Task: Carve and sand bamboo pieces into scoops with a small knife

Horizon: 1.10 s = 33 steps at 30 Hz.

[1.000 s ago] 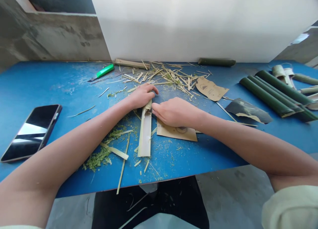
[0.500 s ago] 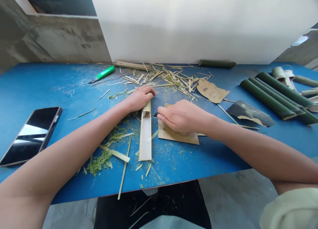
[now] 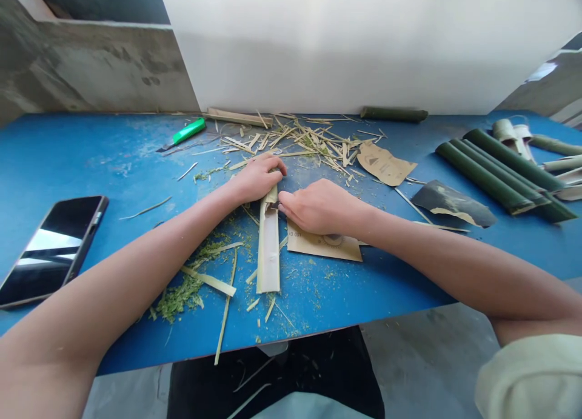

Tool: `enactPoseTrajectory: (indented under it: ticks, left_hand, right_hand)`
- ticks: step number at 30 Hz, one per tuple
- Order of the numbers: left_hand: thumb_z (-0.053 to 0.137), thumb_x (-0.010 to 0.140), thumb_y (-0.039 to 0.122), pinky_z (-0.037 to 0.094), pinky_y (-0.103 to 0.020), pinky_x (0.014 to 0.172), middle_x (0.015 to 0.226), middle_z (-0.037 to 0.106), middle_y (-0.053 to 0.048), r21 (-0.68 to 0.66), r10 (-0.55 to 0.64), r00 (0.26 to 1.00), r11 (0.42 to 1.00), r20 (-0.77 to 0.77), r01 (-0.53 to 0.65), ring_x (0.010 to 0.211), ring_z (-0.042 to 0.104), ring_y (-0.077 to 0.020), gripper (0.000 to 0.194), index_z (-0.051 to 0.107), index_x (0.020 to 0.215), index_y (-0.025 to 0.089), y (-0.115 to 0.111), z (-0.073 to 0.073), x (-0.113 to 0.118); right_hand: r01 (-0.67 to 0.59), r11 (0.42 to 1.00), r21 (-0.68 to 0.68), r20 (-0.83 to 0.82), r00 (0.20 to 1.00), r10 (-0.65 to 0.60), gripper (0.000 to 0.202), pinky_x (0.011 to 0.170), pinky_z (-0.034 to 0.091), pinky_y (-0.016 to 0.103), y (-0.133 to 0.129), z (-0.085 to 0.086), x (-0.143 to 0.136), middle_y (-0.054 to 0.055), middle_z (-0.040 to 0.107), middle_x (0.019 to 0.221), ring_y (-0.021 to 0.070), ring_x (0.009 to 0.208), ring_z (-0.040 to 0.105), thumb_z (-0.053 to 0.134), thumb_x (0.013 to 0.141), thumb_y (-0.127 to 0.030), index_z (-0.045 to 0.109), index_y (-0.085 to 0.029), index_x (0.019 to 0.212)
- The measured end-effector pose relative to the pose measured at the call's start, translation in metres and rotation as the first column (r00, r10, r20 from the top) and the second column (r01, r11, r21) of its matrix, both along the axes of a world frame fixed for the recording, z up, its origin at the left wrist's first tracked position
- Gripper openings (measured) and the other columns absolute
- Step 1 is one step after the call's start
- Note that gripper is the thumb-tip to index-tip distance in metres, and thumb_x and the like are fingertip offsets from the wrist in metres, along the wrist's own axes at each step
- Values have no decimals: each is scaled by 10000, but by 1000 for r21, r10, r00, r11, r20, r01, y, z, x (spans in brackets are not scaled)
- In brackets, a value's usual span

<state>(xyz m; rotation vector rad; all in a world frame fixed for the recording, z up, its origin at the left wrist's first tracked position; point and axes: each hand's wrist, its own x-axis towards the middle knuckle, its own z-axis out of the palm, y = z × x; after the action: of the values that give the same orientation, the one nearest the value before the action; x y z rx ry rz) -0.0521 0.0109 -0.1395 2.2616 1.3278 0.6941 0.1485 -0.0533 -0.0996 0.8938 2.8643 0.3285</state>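
A split bamboo piece (image 3: 269,255), pale and hollow inside, lies lengthwise on the blue table. My left hand (image 3: 261,177) is closed around its far end. Beside the notch in the bamboo, my right hand (image 3: 316,207) pinches a small dark piece, probably sandpaper, whose edge shows at the notch; most of it is hidden by the fingers. Under my right hand lies a brown sheet of sandpaper (image 3: 322,246), printed side up.
Bamboo slivers (image 3: 313,141) are heaped behind the hands. A green cutter (image 3: 188,131) lies back left, a phone (image 3: 52,246) at left. Green bamboo lengths (image 3: 488,176), a torn brown sheet (image 3: 385,164) and a dark sheet (image 3: 452,204) are at right. Green shavings (image 3: 179,298) lie near the left forearm.
My right hand has moved left and slightly up, off the brown sheet to the bamboo's notch. My left hand remains on the far end. The whole view has shifted slightly.
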Motion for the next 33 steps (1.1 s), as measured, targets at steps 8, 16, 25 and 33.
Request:
enactPoseTrajectory:
  ticks: [8,16,25,33]
  left_hand:
    - [474,840,251,303,-508,1299,1360,701,-85,-29,9,1000,1000,-5,-9,1369,577,-288,335,717,1070,228,1,-2,-3]
    - [449,910,298,105,-662,1317,1358,710,-58,-55,67,997,996,-30,-69,1341,586,-313,225,653,1001,266,-5,2,-5]
    - [408,938,326,137,-616,1327,1299,730,-43,-42,90,994,995,-67,-93,1255,624,-285,284,662,1048,262,-8,3,-8]
    - [380,975,331,86,-675,1315,1317,720,-58,-39,70,994,997,-84,-74,1260,624,-281,245,605,1044,261,-8,3,-10]
  right_hand:
    - [18,999,-31,-5,1000,-18,480,624,228,352,-5,0,-5,136,783,865,262,704,680,217,1138,-362,649,-154,1155]
    - [66,993,-99,-22,997,-68,463,630,226,351,-8,5,-9,125,800,907,251,713,689,246,1137,-397,647,-165,1138]
    - [93,977,-190,-5,995,-96,508,675,311,340,-8,8,-8,135,804,994,246,763,686,243,1134,-436,677,-174,1170]
    - [82,950,-303,15,997,-81,513,663,316,335,1,18,-8,113,805,1014,238,759,677,268,1122,-451,717,-203,1122]
